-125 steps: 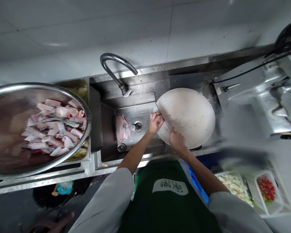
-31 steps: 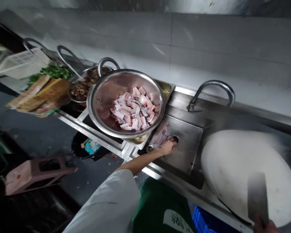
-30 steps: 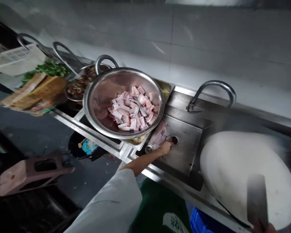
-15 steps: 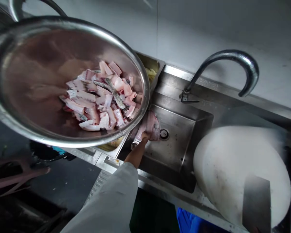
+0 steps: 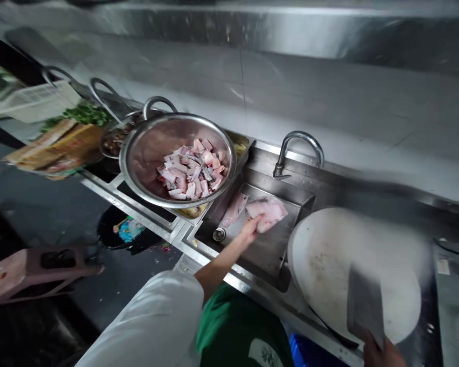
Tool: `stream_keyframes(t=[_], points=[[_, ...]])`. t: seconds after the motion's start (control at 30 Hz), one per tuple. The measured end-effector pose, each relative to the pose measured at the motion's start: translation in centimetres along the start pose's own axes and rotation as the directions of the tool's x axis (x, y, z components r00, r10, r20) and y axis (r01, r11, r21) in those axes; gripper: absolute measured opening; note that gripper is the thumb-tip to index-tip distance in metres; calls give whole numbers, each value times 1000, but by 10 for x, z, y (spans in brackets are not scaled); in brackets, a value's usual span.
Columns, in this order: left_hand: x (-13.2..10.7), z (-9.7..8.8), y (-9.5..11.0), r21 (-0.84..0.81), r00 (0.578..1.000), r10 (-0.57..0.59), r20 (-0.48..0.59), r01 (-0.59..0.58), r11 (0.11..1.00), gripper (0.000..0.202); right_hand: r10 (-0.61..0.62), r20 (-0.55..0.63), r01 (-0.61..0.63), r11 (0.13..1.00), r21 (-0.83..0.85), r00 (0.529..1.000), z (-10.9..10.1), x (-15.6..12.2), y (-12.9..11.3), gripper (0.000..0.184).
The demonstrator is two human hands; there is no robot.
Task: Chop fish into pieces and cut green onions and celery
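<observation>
At the left fingertips, over the sink (image 5: 248,255), a pale pink slab of fish (image 5: 270,210) is gripped by its near edge; the left hand (image 5: 249,228) is closed on it, thumb partly hidden. Half a second earlier these fingers lie on the fish at the sink's left side; now the slab is drawn to the right and appears lifted, covering the place where the drain shows. The change suggests that this piece is separated from its neighbour and free to be carried.

Just left of the fingers, a second slab (image 5: 235,209) lies on the sink floor, with a small round metal cup (image 5: 219,234) nearer the person. Beyond the fingers stands the tap (image 5: 303,134). Farther left, a steel bowl (image 5: 139,148) holds cut fish chunks (image 5: 191,171).

To the right of the left fingers, past the sink's edge, is a round white chopping board (image 5: 325,265). Over its near part, the right hand (image 5: 380,352) has its fingers wrapped about the handle of a cleaver (image 5: 365,303), blade pointing away.
</observation>
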State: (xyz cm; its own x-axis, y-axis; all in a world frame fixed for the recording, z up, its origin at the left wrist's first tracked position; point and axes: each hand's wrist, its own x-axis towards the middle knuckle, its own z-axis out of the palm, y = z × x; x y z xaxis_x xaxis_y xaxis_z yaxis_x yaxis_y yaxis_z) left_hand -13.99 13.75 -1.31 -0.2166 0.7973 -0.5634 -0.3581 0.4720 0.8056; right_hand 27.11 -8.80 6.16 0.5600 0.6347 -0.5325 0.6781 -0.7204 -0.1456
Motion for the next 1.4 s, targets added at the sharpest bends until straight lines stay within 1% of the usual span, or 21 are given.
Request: stream_keyframes(t=[0.07,0.17,0.23,0.3,0.37,0.4,0.43,0.47,0.5,0.53,0.57,0.6,0.67,0.7,0.77,0.87,0.97,1.07,1.2,1.33,1.4], points=[[-49,50,-17,-219,993,-85,80,100,970,34,-28,16,27,998,56,999,-5,6,5,39],[-116,131,-66,-308,980,-170,107,196,931,43,-38,-24,40,996,75,999,-13,16,17,39],[-156,174,-106,-290,971,-203,123,231,929,47,-49,-112,56,997,60,992,-20,19,27,35],[-192,194,-140,-113,923,-290,251,326,939,45,-64,-204,78,995,63,977,-27,17,38,36],[-216,186,-157,155,793,-441,421,416,896,42,-59,-260,87,991,97,964,-34,14,46,39],[-219,175,-158,277,734,-490,469,405,871,39,-48,-287,86,989,121,957,-38,12,47,41],[-216,161,-153,349,721,-496,483,361,865,37,-32,-300,79,986,145,953,-41,11,45,43],[-207,147,-145,405,781,-409,471,220,887,33,-13,-303,66,984,167,953,-44,12,39,44],[-193,135,-133,442,876,-216,431,3,897,30,7,-294,51,981,188,956,-45,13,28,46],[-177,124,-121,464,907,20,420,-234,854,27,20,-278,39,978,205,960,-46,16,12,46],[-159,117,-108,484,868,231,439,-445,753,25,22,-270,38,975,217,963,-45,20,-8,46],[-143,112,-98,503,790,366,492,-601,621,25,4,-270,60,972,227,963,-43,25,-32,45],[-116,110,-85,510,631,446,635,-776,371,24,-86,-266,154,958,243,960,-36,34,-81,41],[-106,112,-83,513,582,425,693,-812,278,24,-142,-234,200,948,248,962,-32,38,-102,39],[-95,115,-86,537,554,368,746,-829,159,24,-214,-145,243,942,230,966,-27,45,-126,34],[-92,117,-98,575,567,353,744,-813,93,26,-232,-39,235,957,168,972,-33,51,-117,32],[-93,114,-105,556,546,368,753,-827,89,27,-214,-11,213,969,122,977,-50,53,-93,39],[-91,112,-109,534,524,402,751,-840,97,27,-237,10,234,965,118,972,-53,55,-98,42],[-87,110,-114,508,490,477,730,-855,101,26,-256,84,248,964,99,963,-49,71,-112,35],[-86,111,-117,488,463,517,720,-868,97,27,-201,42,202,979,-13,979,-66,91,-91,37],[-86,112,-117,486,463,517,720,-868,101,26,-234,43,235,972,-23,971,-67,93,-83,36]])
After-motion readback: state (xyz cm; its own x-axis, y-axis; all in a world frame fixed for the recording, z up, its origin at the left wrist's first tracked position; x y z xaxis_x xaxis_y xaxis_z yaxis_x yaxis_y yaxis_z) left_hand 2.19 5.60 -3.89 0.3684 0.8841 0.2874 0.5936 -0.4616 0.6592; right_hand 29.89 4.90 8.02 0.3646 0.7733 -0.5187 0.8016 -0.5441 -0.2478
